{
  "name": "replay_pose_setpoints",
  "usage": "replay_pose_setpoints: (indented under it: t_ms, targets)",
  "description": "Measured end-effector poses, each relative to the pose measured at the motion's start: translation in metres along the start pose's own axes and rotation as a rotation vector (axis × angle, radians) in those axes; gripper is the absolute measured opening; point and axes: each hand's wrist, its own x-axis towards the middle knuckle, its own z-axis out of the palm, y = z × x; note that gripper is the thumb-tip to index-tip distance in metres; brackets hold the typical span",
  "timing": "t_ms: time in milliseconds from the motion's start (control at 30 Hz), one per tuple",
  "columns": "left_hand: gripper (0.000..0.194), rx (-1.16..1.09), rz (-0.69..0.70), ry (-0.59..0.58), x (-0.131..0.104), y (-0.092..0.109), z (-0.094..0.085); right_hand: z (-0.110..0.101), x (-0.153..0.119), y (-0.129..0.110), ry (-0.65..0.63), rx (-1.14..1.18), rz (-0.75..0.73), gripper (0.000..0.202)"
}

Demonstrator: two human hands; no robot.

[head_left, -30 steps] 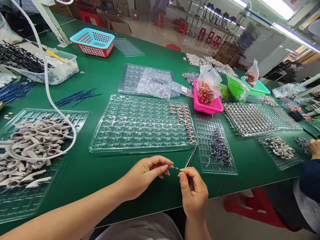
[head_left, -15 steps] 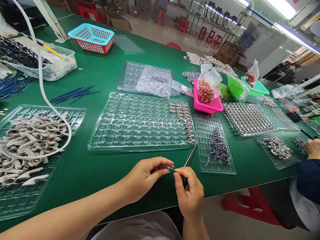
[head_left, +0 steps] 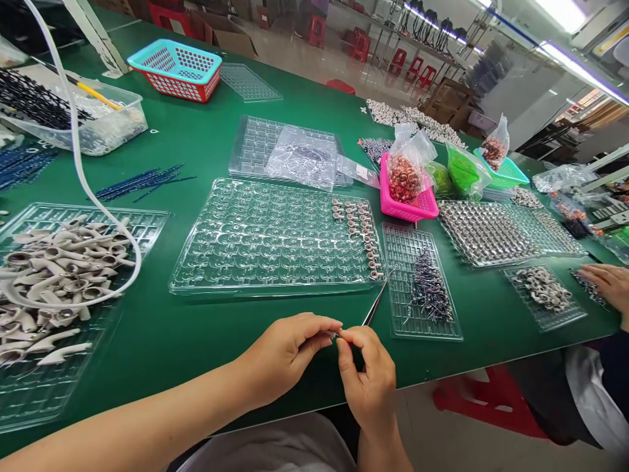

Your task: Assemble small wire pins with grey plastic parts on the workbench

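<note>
My left hand is closed in a pinch, its fingertips meeting those of my right hand above the front of the green table. Between them sits a small dark-and-silver part, mostly hidden by the fingers. Metal tweezers stick out past my right hand, pointing away from me, and appear tucked in its grip. Just beyond lies a large clear blister tray, with small beige-grey ring-shaped pieces in its right-hand pockets. A smaller clear tray to the right carries a heap of thin dark wired parts.
At left, curved beige shells pile on a tray below a white hose. Dark blue wires lie behind. A pink basket holds bagged copper-coloured parts. At far right, a co-worker's hand rests over small parts.
My hands have drawn closer together, and the small part shows less between the fingertips. The co-worker's hand has opened out over the parts. The view has shifted slightly.
</note>
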Motion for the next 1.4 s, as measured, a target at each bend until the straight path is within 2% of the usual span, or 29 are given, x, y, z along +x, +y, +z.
replay_pose_setpoints:
  t_ms: [200, 467, 767, 1400]
  targets:
    - [0.03, 0.057, 0.019, 0.012, 0.0, -0.002, 0.0, -0.001, -0.002, 0.001, -0.027, 0.016, -0.005, 0.021]
    - [0.029, 0.138, 0.11, 0.045, -0.001, -0.004, 0.0, 0.0, 0.0, -0.001, -0.002, -0.021, -0.037, 0.02]
    - [0.03, 0.153, 0.21, 0.044, -0.002, -0.006, 0.002, 0.001, 0.001, 0.0, 0.01, -0.008, -0.074, 0.028]
    - [0.039, 0.161, 0.202, -0.009, -0.005, -0.015, 0.002, 0.0, -0.001, 0.005, -0.022, 0.034, -0.078, 0.037]
